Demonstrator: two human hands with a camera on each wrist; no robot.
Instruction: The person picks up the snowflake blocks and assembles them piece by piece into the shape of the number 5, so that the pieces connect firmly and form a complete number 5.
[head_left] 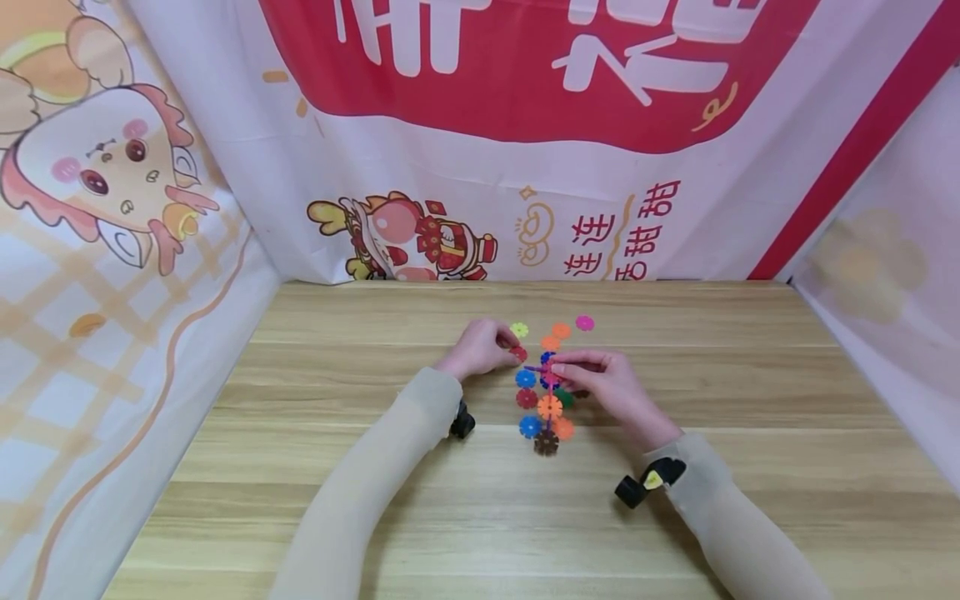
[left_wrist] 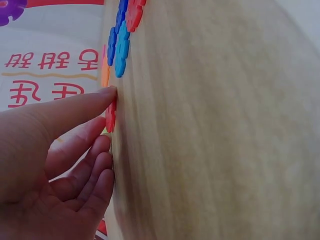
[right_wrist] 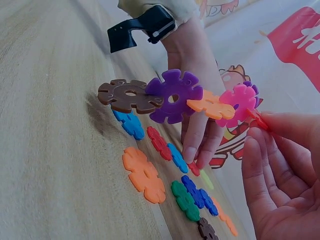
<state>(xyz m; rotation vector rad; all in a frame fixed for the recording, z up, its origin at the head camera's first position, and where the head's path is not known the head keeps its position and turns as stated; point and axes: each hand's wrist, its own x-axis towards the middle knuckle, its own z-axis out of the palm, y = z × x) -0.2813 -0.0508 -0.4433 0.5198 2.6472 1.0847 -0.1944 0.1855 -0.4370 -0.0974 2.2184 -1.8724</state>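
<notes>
My right hand [head_left: 600, 379] pinches a chain of plastic snowflake discs at a red disc [right_wrist: 258, 120]. In the right wrist view the chain runs from that disc through a pink disc [right_wrist: 239, 105], an orange disc [right_wrist: 212, 105] and a purple disc [right_wrist: 174, 96] to a brown disc [right_wrist: 129, 95] at the far end. Another purple edge shows behind the pink one. My left hand [head_left: 487, 346] has its thumb and forefinger on a loose red disc [left_wrist: 111, 117] at the tabletop. The other left fingers curl loosely beside it.
Several loose discs lie on the wooden table [head_left: 300, 500] around and below the chain, among them a blue disc [head_left: 526, 379], a green disc [right_wrist: 185, 201] and an orange disc [right_wrist: 143, 175]. A magenta disc [head_left: 585, 322] lies farther back. Printed cloth [head_left: 465, 192] hangs behind the table.
</notes>
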